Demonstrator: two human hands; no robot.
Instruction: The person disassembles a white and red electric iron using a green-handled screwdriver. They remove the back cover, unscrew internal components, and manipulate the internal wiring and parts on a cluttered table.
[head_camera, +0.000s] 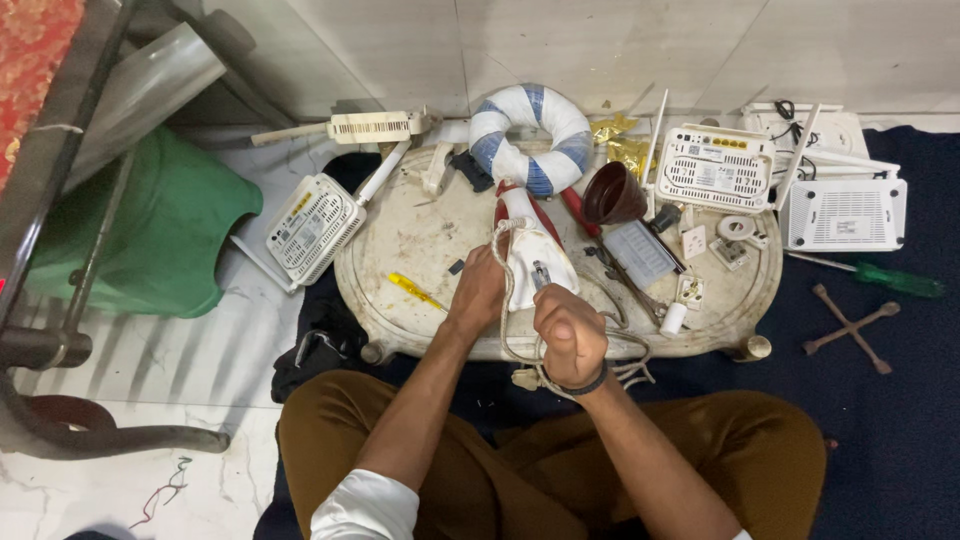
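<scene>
A white and red clothes iron (530, 255) lies on a low, stained white table (420, 235) in front of me, with its braided white cord (505, 330) looping down over the table's front edge. My left hand (478, 293) rests against the iron's left side and holds it. My right hand (570, 328) is closed in a fist just below the iron's rear end, gripping something I cannot make out, perhaps a small tool. A yellow-handled screwdriver (417, 292) lies on the table to the left of my left hand.
On the table are pliers (625, 280), a dark red funnel (612, 195), tape roll (736, 228) and sockets. A blue-and-white striped ring (530, 135) lies behind. White routers (716, 167) lie around, one (315, 225) at left. A green screwdriver (885, 277) and cross wrench (848, 325) lie right, a green stool (165, 230) left.
</scene>
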